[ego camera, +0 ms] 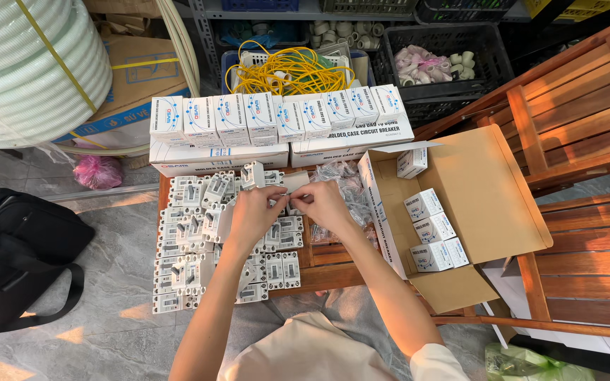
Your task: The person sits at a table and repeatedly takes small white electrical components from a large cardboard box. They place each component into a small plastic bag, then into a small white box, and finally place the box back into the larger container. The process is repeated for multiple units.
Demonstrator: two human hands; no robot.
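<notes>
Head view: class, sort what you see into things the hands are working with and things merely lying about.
In use: left hand, right hand, small white part pinched between them, grey circuit breakers, open cardboard carton, small white boxes.

Lying about: black bag, yellow cable, corrugated hose coil.

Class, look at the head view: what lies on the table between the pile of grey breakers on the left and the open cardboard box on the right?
The head view shows both hands, left and right, pinching a small white piece, over clear plastic bags.

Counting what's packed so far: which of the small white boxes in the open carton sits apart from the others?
The small white box at the open carton's far end sits alone; the other small boxes cluster together toward the near end.
</notes>
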